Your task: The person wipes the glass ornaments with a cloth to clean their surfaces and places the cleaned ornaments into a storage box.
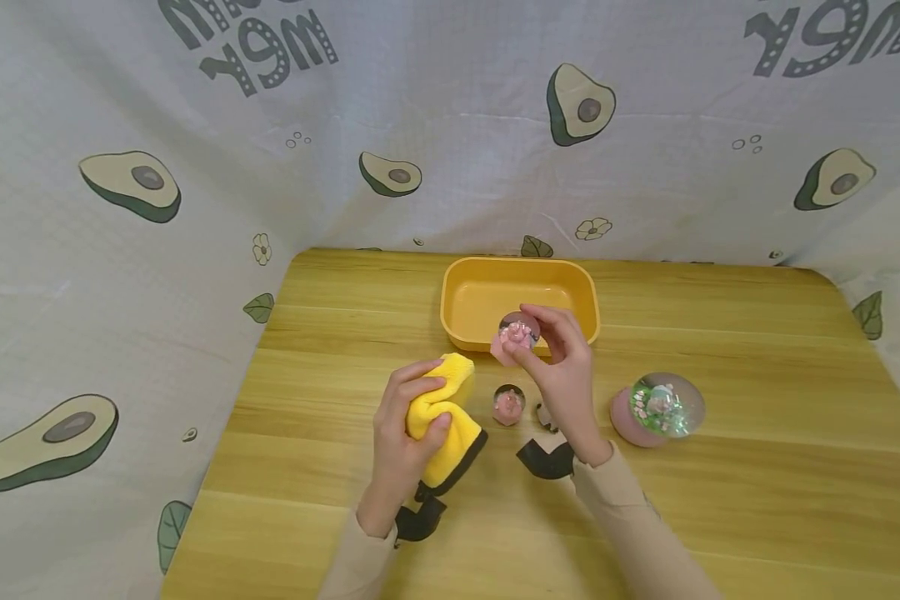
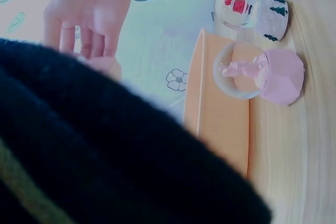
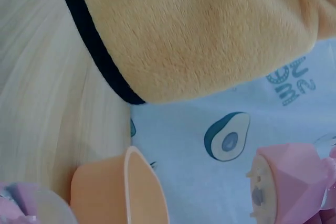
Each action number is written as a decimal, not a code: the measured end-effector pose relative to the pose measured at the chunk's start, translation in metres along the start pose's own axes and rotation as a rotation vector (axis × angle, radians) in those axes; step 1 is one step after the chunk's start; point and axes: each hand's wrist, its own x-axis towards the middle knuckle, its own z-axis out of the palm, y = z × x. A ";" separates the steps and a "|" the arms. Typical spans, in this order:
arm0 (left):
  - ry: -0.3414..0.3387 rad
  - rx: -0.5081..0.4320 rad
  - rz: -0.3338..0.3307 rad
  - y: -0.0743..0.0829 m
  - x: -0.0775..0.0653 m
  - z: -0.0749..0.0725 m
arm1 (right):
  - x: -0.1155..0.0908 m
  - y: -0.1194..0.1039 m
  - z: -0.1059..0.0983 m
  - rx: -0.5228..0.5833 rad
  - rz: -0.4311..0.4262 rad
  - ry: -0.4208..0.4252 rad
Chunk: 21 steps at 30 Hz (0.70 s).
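My left hand (image 1: 401, 433) grips a bunched yellow cloth (image 1: 459, 446) with a black border, held above the table's middle. In my right hand (image 1: 570, 383) a small snow globe (image 1: 516, 332) is pinched between thumb and fingers, in front of the orange-yellow bin. Its faceted pink base (image 3: 291, 182) shows in the right wrist view, white underside visible. Another small pink-based snow globe (image 1: 508, 406) stands on the table between the hands. Beside it, a snow globe with a white, tree-patterned base (image 2: 273, 19) and a red figure is mostly hidden by my right wrist in the head view.
The orange-yellow bin (image 1: 448, 312) sits at the table's back. A larger snow globe with a pink base (image 1: 630, 421) stands right of my right hand. Avocado-print fabric (image 1: 480, 192) hangs behind and left of the wooden table (image 1: 780, 400). Black straps circle both wrists.
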 end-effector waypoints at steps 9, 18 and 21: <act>0.006 -0.004 0.006 -0.001 -0.002 -0.004 | 0.027 -0.010 0.015 -0.030 0.085 0.018; 0.011 -0.008 0.022 -0.003 -0.002 -0.003 | 0.050 0.029 0.018 -0.047 0.111 0.004; 0.016 -0.010 0.028 -0.003 -0.002 -0.003 | 0.058 0.036 0.020 -0.054 0.120 -0.009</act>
